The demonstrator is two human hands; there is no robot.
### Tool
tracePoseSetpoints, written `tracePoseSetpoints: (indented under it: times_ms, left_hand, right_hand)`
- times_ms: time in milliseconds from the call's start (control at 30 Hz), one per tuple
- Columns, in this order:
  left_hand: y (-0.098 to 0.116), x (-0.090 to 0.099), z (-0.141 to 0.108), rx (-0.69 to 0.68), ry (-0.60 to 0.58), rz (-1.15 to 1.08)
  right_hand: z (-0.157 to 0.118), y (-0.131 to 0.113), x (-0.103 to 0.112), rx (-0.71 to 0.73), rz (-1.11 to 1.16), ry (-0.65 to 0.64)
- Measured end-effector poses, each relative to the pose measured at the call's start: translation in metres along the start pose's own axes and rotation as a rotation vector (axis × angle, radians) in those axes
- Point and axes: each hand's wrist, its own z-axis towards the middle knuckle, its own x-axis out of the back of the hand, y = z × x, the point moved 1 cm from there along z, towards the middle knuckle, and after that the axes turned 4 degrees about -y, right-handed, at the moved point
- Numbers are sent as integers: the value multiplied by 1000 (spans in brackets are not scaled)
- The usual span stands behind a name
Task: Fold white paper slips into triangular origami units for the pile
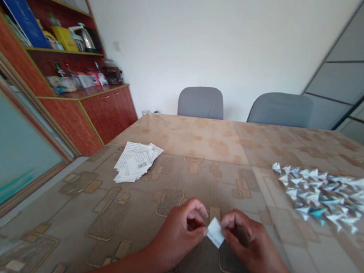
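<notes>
The left hand (183, 228) and right hand (250, 243) pinch opposite corners of a small white folded paper square (215, 233) between thumbs and fingers, above the brown patterned tablecloth (177, 175), between loose white printed slips (135, 162) and many small folded-paper pieces (327, 192).

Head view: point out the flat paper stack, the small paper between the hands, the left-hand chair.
flat paper stack (135, 164): head view, top sheet
small paper (215, 233): head view, middle
left-hand chair (201, 102): head view, backrest
</notes>
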Motion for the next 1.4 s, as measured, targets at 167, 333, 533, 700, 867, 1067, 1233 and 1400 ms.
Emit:
tracePoseSetpoints:
  times_ms: [167,333,533,700,867,1067,1233,1400]
  left_hand:
    - [-2,-3,-2,-186,-61,504]
    - [0,-4,-3,-354,-146,807]
    - [3,-4,-3,-496,-135,921]
    - [1,-8,-4,-566,-174,984]
    - [-3,-11,-2,-590,-156,1001]
    - [4,-14,-5,-487,-96,1004]
    - [2,-16,-5,-370,-68,910]
    - [0,-17,-4,-351,-40,870]
  right_hand:
    - [0,6,-2,111,-311,-24]
    - [-1,10,-2,158,-437,-47]
    - [0,6,7,161,-463,-123]
    - [0,2,9,152,-469,-139]
    - [0,2,12,148,-433,-185]
    - [-1,8,15,162,-446,-216]
    - [-2,8,13,158,-479,-174]
    - [-2,7,11,160,-464,-151]
